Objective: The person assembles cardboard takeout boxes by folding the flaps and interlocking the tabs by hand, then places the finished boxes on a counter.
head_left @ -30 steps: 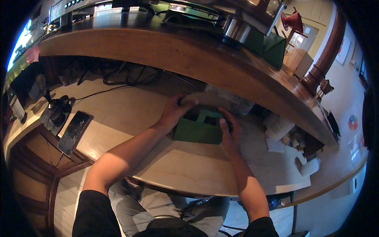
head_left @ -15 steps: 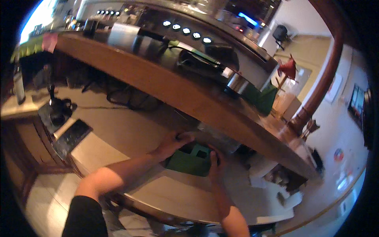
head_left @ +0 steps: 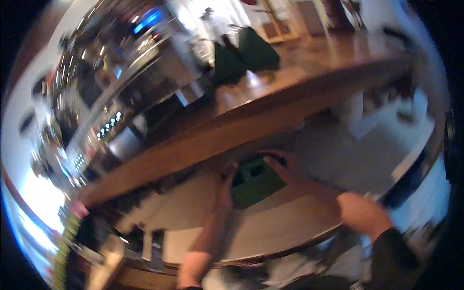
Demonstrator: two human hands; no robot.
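Between my hands is a small green box-like holder (head_left: pixel 259 187) with a dark rectangular cut-out in its raised part; its exact kind is hard to make out. It sits on or just over the pale curved worktop (head_left: pixel 295 220). My left hand (head_left: pixel 225 182) is closed against its left side, thumb near the top edge. My right hand (head_left: pixel 284 168) grips the far right corner, with the fingers partly hidden behind it. Motion blur softens the fingers of both hands.
A long wooden counter ledge (head_left: pixel 270 99) runs above and beyond the worktop. On it stand two dark green tapered holders (head_left: pixel 258 50) and a shiny metal container (head_left: pixel 190 92). White papers (head_left: pixel 367 123) lie toward the right. A dark machine with lights stands far left.
My view has swung and tilted, so the ledge now slopes up to the right. Both hands stay on the green holder, which appears slightly farther right and turned in the picture.
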